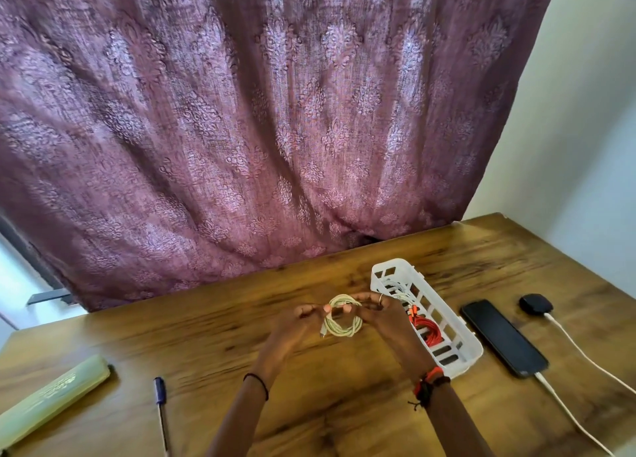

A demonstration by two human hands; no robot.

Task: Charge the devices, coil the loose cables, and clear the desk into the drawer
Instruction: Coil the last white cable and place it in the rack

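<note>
A coiled white cable [342, 322] hangs between both hands above the middle of the wooden desk [213, 326]. My left hand [296, 322] pinches the coil's left side. My right hand [382, 314] grips its right side. Just right of the hands stands a white slotted basket [457, 350] that holds a coiled red cable [425, 327] and a white cable. A black phone [502, 338] lies right of the basket with a white charging cable [571, 418] plugged into its near end. A small black device [536, 304] sits further right, also on a white cable.
A pale green flat case [51, 398] lies at the desk's near left corner. A blue pen [161, 408] lies beside it, pointing toward me. A purple patterned curtain [258, 112] hangs behind the desk. A white wall stands at the right.
</note>
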